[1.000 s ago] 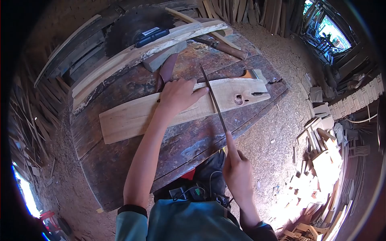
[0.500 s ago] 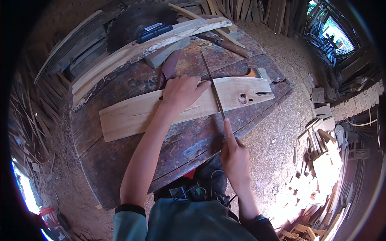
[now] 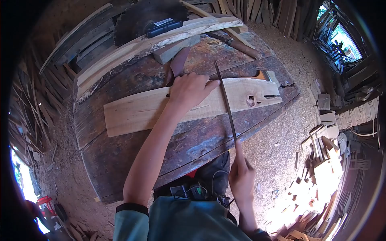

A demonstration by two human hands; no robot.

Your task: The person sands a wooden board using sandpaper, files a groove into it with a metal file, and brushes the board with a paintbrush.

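A pale wooden board (image 3: 140, 110) with a knot hole near its right end lies across the dark workbench. My left hand (image 3: 190, 91) presses on it, the fingers curled over its far edge and the thumb pointing right, close to the saw blade. My right hand (image 3: 242, 176) is closed round the handle of a handsaw (image 3: 227, 105), index finger stretched along it. Seen edge-on, the blade crosses the board right of my left thumb; its teeth cannot be made out. The handle is mostly hidden in my palm.
The workbench (image 3: 132, 150) holds a long curved timber (image 3: 116, 56), a black case (image 3: 164, 28), a wooden-handled tool (image 3: 243, 49) and an orange-brown handle (image 3: 261, 75) behind the board. Red-brown sheet material (image 3: 179, 63) lies beyond my left hand. Offcuts (image 3: 317, 176) are piled on the right.
My right hand has drawn the handsaw back towards my body, so less blade reaches past the board. My left hand keeps its place on the board. The whole view has shifted slightly.
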